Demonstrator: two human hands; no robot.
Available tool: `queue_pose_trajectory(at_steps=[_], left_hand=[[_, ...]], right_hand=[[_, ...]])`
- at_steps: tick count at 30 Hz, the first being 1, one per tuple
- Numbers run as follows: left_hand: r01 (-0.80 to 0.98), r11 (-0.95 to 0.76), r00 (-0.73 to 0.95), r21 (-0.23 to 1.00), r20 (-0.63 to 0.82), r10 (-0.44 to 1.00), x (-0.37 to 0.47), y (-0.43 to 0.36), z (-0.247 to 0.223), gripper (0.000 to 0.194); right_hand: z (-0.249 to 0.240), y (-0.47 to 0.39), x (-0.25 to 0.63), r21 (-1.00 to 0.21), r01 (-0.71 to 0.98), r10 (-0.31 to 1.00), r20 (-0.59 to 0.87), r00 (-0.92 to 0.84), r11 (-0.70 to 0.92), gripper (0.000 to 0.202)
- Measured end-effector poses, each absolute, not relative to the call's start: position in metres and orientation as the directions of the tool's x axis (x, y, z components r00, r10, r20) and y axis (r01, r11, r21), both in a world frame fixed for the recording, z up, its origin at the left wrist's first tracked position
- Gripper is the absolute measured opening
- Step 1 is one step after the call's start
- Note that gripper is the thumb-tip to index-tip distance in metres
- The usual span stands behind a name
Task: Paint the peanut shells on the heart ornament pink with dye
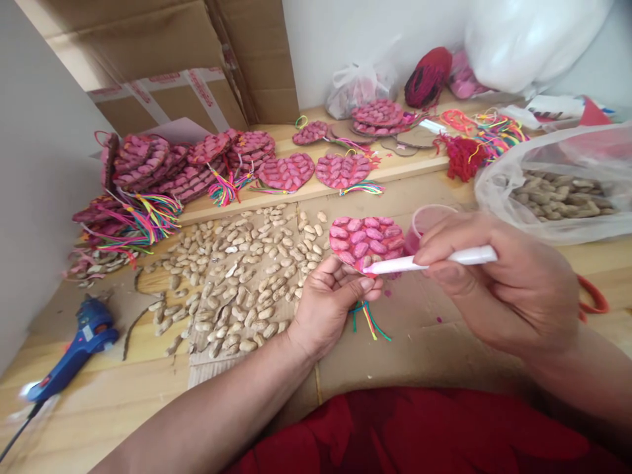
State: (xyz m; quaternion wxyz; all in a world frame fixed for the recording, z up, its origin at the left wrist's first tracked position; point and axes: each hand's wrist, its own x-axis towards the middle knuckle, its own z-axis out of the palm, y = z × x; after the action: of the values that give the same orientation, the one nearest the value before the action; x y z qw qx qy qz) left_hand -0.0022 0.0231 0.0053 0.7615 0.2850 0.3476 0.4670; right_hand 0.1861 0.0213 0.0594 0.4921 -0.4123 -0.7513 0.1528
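Note:
My left hand pinches the lower edge of a peanut-covered heart ornament, tilted up toward me. Most of its peanuts are painted pink; a few near the bottom are still tan. Green and yellow tassel cords hang below it. Between the thumb and fingers of my right hand is a white-handled paintbrush, its tip at the ornament's lower edge by the unpainted peanuts. A clear cup with pink paint stands just behind that hand, partly hidden by it.
Loose peanuts cover the cardboard at left, near a blue glue gun. Finished pink ornaments are piled on the raised wooden ledge behind. A plastic bag of peanuts stands at right.

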Motion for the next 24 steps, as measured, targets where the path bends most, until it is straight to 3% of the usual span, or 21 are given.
queue_pose_trajectory(at_steps=[5, 10, 15, 20, 24], left_hand=[[-0.529, 0.385, 0.327, 0.756, -0.237, 0.915, -0.0013, 0.0228, 0.0039, 0.031], [-0.541, 0.367, 0.320, 0.757, -0.218, 0.922, -0.0010, 0.0231, 0.0010, 0.031], [-0.539, 0.374, 0.318, 0.755, -0.228, 0.920, -0.0014, 0.0236, 0.0023, 0.031], [-0.537, 0.390, 0.328, 0.748, -0.241, 0.914, -0.0022, 0.0231, 0.0053, 0.028], [-0.538, 0.392, 0.326, 0.746, -0.244, 0.913, -0.0039, 0.0226, 0.0044, 0.029]], right_hand=[[0.0605, 0.0213, 0.1899, -0.577, 0.555, 0.755, 0.638, -0.151, 0.599, 0.014], [0.0609, 0.0208, 0.1886, -0.631, 0.485, 0.780, 0.593, -0.201, 0.605, 0.012], [0.0613, 0.0210, 0.1891, -0.564, 0.573, 0.758, 0.630, -0.165, 0.594, 0.013], [0.0610, 0.0199, 0.1867, -0.627, 0.489, 0.770, 0.616, -0.164, 0.606, 0.010], [0.0591, 0.0202, 0.1869, -0.578, 0.577, 0.769, 0.622, -0.147, 0.577, 0.011]])
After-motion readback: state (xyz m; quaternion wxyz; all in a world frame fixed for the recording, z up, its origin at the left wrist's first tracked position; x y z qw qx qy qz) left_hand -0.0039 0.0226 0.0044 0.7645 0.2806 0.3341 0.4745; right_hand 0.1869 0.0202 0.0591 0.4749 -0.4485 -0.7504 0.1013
